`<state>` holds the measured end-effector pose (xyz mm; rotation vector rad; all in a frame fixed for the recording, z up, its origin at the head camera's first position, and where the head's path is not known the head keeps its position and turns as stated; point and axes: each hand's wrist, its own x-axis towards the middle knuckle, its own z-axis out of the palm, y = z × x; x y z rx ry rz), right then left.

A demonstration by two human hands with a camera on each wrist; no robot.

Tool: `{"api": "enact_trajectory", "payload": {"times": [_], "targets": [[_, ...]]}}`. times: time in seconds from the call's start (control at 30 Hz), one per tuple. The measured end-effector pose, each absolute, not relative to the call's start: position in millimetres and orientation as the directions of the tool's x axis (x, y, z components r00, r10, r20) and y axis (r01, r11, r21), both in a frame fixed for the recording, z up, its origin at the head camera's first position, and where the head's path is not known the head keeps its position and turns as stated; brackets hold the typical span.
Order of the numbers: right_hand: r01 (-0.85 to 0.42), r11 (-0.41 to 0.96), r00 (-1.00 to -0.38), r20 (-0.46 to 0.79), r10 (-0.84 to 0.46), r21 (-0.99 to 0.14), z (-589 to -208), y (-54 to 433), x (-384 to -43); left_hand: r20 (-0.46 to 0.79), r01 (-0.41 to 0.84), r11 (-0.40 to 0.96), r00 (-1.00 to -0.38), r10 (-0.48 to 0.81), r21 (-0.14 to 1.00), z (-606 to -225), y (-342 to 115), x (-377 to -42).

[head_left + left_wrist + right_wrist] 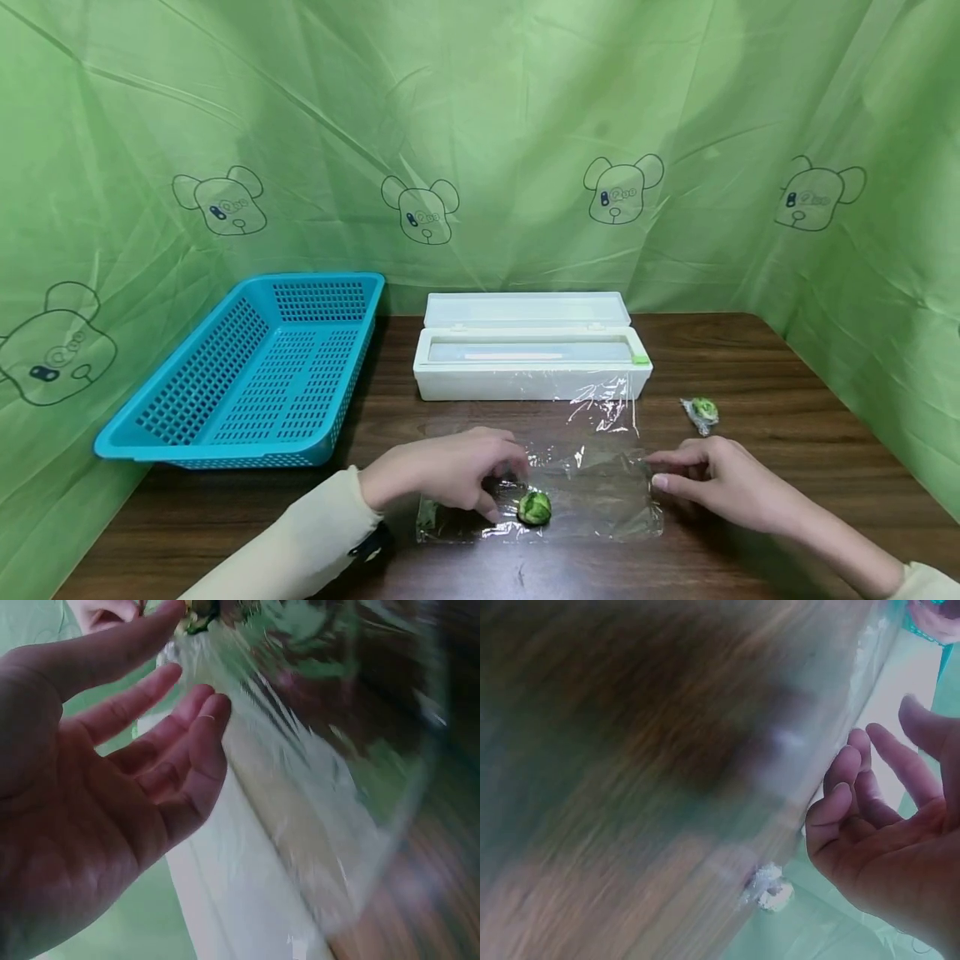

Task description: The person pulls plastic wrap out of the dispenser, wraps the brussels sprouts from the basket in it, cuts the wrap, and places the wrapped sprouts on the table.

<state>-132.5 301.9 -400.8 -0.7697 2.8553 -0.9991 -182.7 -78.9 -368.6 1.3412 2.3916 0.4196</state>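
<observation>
A Brussels sprout [534,508] lies on a sheet of cling film [592,500] spread flat on the table. Just left of the sprout hovers my left hand [468,471], fingers bent loosely and thumb apart, holding nothing; its palm [112,765] shows in the left wrist view. At the film's right edge is my right hand [731,483], its thumb and fingers spread apart in the right wrist view, with no visible grip. Behind the film stands a white cling film dispenser [525,383], lid raised. A film-wrapped sprout [703,410] sits beyond my right hand.
A blue plastic basket [337,400] stands at the left of the dark wooden table [720,358]. Green cloth [495,100] printed with bear heads hangs behind and at both sides. Some film stretches from the dispenser's front toward the spread sheet.
</observation>
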Motion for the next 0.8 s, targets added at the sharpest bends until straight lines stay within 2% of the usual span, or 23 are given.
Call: {"api": "enact_trajectory", "payload": {"times": [0.17, 0.3, 0.43, 0.6, 0.8], "targets": [[-0.617, 0.564, -0.765, 0.251, -0.593, -0.548, -406.1, 305.1, -122.0, -0.205, 0.704, 0.553, -0.521, 0.828, 0.445, -367.1, -112.0, -168.2], [-0.705, 0.494, -0.679, 0.282, -0.678, -0.509, -412.1, 302.2, -117.3, -0.252, 0.685, 0.596, -0.543, 0.801, 0.419, -371.2, -129.7, -155.8], [-0.728, 0.482, -0.654, 0.283, -0.702, -0.488, -416.9, 298.3, -116.4, -0.259, 0.681, 0.604, -0.548, 0.796, 0.415, -375.6, -138.5, -148.7], [-0.748, 0.468, -0.638, 0.313, -0.704, -0.471, -420.1, 296.9, -116.6, -0.22, 0.684, 0.568, -0.532, 0.817, 0.457, -378.5, -143.4, -147.2], [-0.777, 0.445, -0.61, 0.362, -0.704, -0.445, -420.5, 294.6, -119.4, -0.199, 0.655, 0.561, -0.544, 0.815, 0.506, -379.2, -148.4, -146.5]]}}
